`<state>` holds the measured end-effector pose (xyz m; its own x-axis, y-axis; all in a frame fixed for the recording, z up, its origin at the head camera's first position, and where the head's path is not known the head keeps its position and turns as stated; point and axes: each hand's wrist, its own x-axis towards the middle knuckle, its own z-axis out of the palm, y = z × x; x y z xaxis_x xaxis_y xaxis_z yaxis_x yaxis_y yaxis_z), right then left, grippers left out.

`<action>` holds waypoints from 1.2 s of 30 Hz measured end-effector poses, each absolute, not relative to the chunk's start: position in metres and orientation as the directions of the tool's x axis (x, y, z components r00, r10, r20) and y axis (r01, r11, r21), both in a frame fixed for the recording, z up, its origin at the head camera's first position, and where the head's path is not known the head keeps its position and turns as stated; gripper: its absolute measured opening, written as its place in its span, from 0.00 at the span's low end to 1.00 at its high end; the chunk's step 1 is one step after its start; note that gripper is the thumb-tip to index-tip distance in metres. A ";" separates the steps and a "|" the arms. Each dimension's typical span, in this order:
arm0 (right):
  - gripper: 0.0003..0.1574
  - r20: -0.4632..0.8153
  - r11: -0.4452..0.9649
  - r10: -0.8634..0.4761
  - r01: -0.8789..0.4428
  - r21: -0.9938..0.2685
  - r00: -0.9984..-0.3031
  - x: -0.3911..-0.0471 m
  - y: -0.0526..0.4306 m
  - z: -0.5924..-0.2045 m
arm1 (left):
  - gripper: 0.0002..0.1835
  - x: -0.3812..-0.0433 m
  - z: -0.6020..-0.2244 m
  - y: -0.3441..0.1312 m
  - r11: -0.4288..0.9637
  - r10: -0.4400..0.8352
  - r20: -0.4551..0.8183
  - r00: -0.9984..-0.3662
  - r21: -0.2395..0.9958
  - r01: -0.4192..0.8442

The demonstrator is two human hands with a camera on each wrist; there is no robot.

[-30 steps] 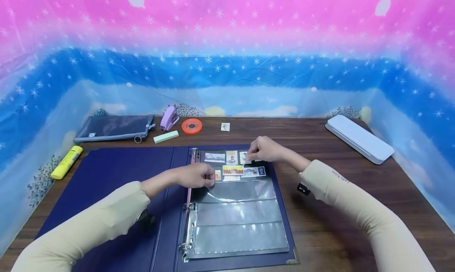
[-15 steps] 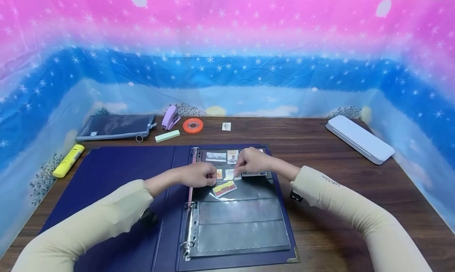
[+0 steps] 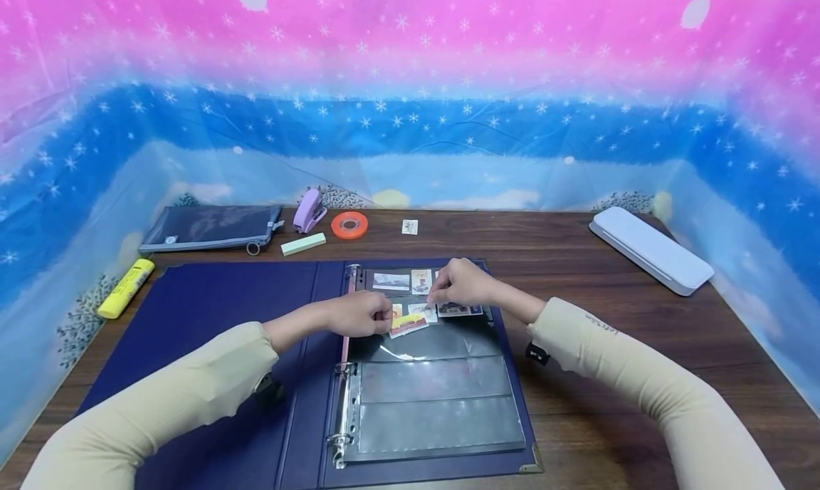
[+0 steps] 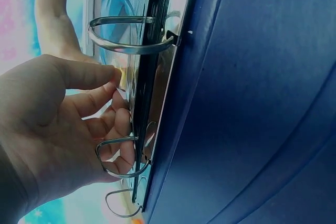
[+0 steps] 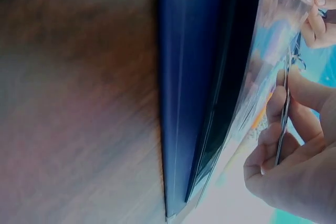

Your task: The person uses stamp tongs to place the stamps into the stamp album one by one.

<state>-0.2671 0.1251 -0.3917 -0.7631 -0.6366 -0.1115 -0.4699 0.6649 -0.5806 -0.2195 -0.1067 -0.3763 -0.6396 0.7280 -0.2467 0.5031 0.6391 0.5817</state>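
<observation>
A ring-binder stamp album (image 3: 192,319) lies open, its clear pocket page (image 3: 442,383) on the right. My left hand (image 3: 359,313) pinches a yellow-and-red stamp (image 3: 408,325) at the upper pockets, between thumb and fingertips. In the left wrist view this hand (image 4: 68,114) is beside the metal rings (image 4: 128,48). My right hand (image 3: 466,283) holds slim silver tweezers (image 5: 283,116), seen nearly edge-on in the right wrist view, with its fingertips over a small pale stamp (image 3: 419,310). A grey landscape stamp (image 3: 391,282) and an upright stamp (image 3: 421,281) sit in the top row. A dark stamp (image 3: 460,310) is partly under the right hand.
Behind the album are a mesh zip pouch (image 3: 211,226), purple stapler (image 3: 309,210), green eraser-like block (image 3: 303,244), orange tape roll (image 3: 349,225) and a loose stamp (image 3: 410,227). A yellow tube (image 3: 126,288) lies left; a white case (image 3: 650,251) lies right.
My right hand has come left and down from the top row to the second row. The yellow-and-red stamp swung down-left, tilted, then rose slightly. My left hand stayed nearly still.
</observation>
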 end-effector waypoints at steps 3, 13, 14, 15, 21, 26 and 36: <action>0.08 -0.104 0.676 -0.611 -0.448 -0.585 -0.785 -0.264 0.123 -0.393 | 0.09 -0.219 -0.376 -0.107 0.637 0.730 -0.243 -0.639 0.581 0.507; 0.07 -0.097 0.649 -0.646 -0.477 -0.593 -0.757 -0.247 0.111 -0.394 | 0.10 -0.220 -0.378 -0.107 0.620 0.741 -0.223 -0.633 0.588 0.519; 0.07 -0.093 0.645 -0.651 -0.485 -0.590 -0.753 -0.246 0.110 -0.395 | 0.09 -0.220 -0.378 -0.107 0.619 0.742 -0.222 -0.632 0.588 0.520; 0.07 -0.093 0.641 -0.657 -0.488 -0.593 -0.749 -0.246 0.110 -0.395 | 0.09 -0.220 -0.378 -0.107 0.620 0.741 -0.222 -0.633 0.589 0.519; 0.07 -0.112 0.619 -0.683 -0.491 -0.613 -0.721 -0.244 0.109 -0.398 | 0.09 -0.219 -0.379 -0.106 0.621 0.741 -0.204 -0.640 0.573 0.536; 0.07 -0.118 0.599 -0.694 -0.478 -0.643 -0.710 -0.246 0.108 -0.400 | 0.09 -0.219 -0.382 -0.106 0.611 0.750 -0.164 -0.641 0.544 0.575; 0.08 0.010 0.606 -0.673 -0.559 -0.566 -0.740 -0.274 0.116 -0.395 | 0.09 -0.214 -0.388 -0.104 0.603 0.766 -0.092 -0.637 0.446 0.661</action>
<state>-0.2735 0.1157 -0.3951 -0.7396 -0.6730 0.0103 -0.5592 0.6058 -0.5659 -0.2138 -0.1045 -0.3884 -0.6367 0.7656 -0.0918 0.6612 0.6034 0.4458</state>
